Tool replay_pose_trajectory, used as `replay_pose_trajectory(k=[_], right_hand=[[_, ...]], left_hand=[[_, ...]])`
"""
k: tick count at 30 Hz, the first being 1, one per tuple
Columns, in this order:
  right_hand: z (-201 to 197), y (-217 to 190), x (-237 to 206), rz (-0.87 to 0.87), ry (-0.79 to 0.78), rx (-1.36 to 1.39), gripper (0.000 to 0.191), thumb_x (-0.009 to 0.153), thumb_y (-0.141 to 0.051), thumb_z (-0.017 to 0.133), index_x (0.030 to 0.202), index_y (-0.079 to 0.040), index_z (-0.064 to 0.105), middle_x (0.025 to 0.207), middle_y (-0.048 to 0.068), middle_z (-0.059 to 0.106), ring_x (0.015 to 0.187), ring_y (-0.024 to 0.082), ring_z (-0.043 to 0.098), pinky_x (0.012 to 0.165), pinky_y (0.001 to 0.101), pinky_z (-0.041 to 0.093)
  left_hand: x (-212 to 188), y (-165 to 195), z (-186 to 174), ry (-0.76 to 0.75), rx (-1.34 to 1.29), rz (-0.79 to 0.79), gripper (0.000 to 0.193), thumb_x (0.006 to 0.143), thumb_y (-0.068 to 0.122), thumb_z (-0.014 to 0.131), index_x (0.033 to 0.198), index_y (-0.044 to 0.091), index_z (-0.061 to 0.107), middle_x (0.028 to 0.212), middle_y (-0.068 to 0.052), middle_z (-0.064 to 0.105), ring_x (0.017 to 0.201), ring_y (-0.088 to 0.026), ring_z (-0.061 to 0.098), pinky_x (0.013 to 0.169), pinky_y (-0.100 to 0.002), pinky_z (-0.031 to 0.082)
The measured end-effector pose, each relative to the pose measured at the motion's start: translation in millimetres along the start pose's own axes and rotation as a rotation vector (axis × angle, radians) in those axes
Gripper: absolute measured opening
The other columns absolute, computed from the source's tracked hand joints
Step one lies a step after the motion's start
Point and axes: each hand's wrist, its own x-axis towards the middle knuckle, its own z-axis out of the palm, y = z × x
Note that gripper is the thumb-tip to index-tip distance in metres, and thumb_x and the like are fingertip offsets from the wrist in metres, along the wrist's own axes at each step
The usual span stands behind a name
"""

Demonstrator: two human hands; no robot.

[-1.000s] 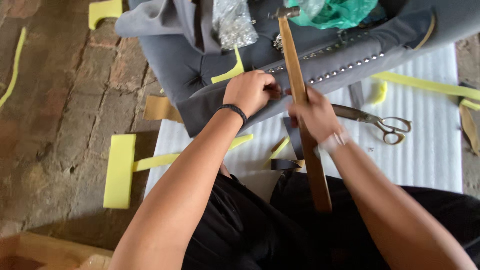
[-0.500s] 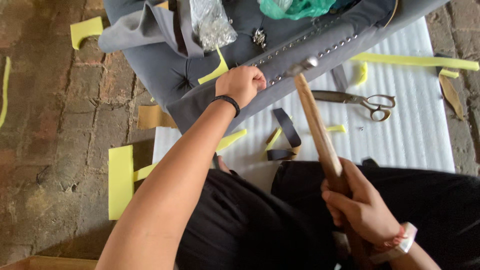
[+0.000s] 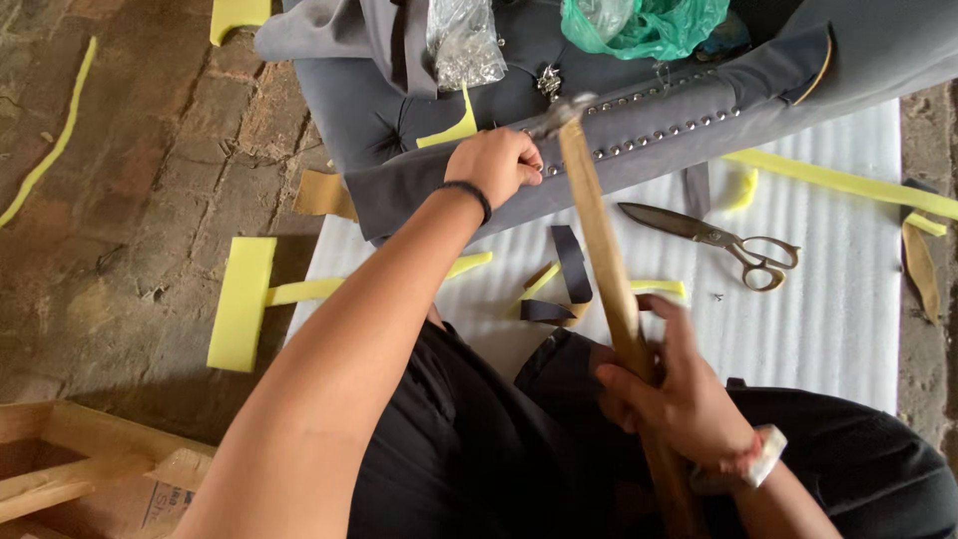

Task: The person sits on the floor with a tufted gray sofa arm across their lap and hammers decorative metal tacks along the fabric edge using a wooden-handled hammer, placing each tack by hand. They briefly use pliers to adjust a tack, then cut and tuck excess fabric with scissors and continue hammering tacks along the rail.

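Note:
My left hand (image 3: 494, 165) pinches something small against the edge of a grey upholstered piece (image 3: 419, 185), beside a row of silver studs (image 3: 659, 130). What it pinches is too small to tell. My right hand (image 3: 679, 394) grips the lower part of a long wooden hammer handle (image 3: 604, 269). The metal hammer head (image 3: 559, 112) is over the studded edge, just right of my left fingers. A black band sits on my left wrist, a white one on my right.
Large scissors (image 3: 714, 238) lie on the white ribbed foam sheet (image 3: 828, 299). Yellow foam scraps (image 3: 242, 299), dark fabric strips (image 3: 569, 269), a clear bag (image 3: 464, 40) and a green bag (image 3: 649, 25) lie around. A wooden frame (image 3: 70, 459) stands on the brick floor at lower left.
My right hand slid down the handle towards me, then swung the hammer head forward onto the studded edge. My left hand stayed at the fabric edge.

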Motion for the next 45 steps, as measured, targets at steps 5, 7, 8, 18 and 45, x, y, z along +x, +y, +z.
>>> replay_pose_trajectory(k=[5, 7, 8, 18, 45], right_hand=[[4.0, -7.8, 6.2, 0.237, 0.057, -0.318, 0.062, 0.092, -0.032, 0.07, 0.147, -0.017, 0.047, 0.067, 0.013, 0.066, 0.058, 0.021, 0.065, 0.059, 0.0374, 0.053], [6.2, -12.9, 7.8, 0.223, 0.1, -0.266, 0.052, 0.097, -0.033, 0.062, 0.146, -0.018, 0.05, 0.065, 0.014, 0.064, 0.056, 0.021, 0.062, 0.057, 0.0392, 0.052], [6.8, -15.6, 8.3, 0.23, 0.081, -0.263, 0.045, 0.099, -0.033, 0.058, 0.14, -0.015, 0.053, 0.064, 0.012, 0.063, 0.054, 0.02, 0.06, 0.056, 0.038, 0.051], [5.1, -38.8, 6.0, 0.417, -0.005, 0.157, 0.042, 0.104, -0.036, 0.044, 0.135, -0.011, 0.058, 0.061, 0.003, 0.044, 0.043, 0.014, 0.041, 0.041, 0.0306, 0.039], [-3.6, -57.9, 0.8, 0.127, 0.066, 0.016, 0.046, 0.103, -0.035, 0.039, 0.132, -0.005, 0.057, 0.062, 0.003, 0.05, 0.044, 0.012, 0.049, 0.042, 0.0292, 0.044]], left_hand=[[14.5, 1.4, -4.7, -0.118, -0.011, -0.104, 0.019, 0.073, 0.022, 0.086, 0.085, 0.013, 0.076, 0.084, -0.008, 0.076, 0.087, -0.026, 0.074, 0.076, -0.04, 0.055], [17.4, 3.6, -3.0, -0.133, -0.038, -0.138, 0.017, 0.073, 0.02, 0.085, 0.084, 0.011, 0.074, 0.084, -0.005, 0.078, 0.087, -0.023, 0.076, 0.077, -0.037, 0.056], [17.7, 4.1, -2.9, -0.136, -0.049, -0.16, 0.016, 0.074, 0.019, 0.084, 0.083, 0.01, 0.074, 0.083, -0.004, 0.079, 0.087, -0.021, 0.077, 0.077, -0.036, 0.057], [17.8, 10.2, -3.1, -0.1, 0.021, -0.07, 0.023, 0.07, 0.02, 0.089, 0.088, 0.011, 0.078, 0.089, -0.009, 0.076, 0.091, -0.028, 0.072, 0.079, -0.04, 0.055], [8.7, -3.6, 2.7, -0.027, -0.066, 0.014, 0.027, 0.067, 0.018, 0.091, 0.086, 0.011, 0.073, 0.086, -0.007, 0.076, 0.088, -0.028, 0.073, 0.077, -0.041, 0.055]])
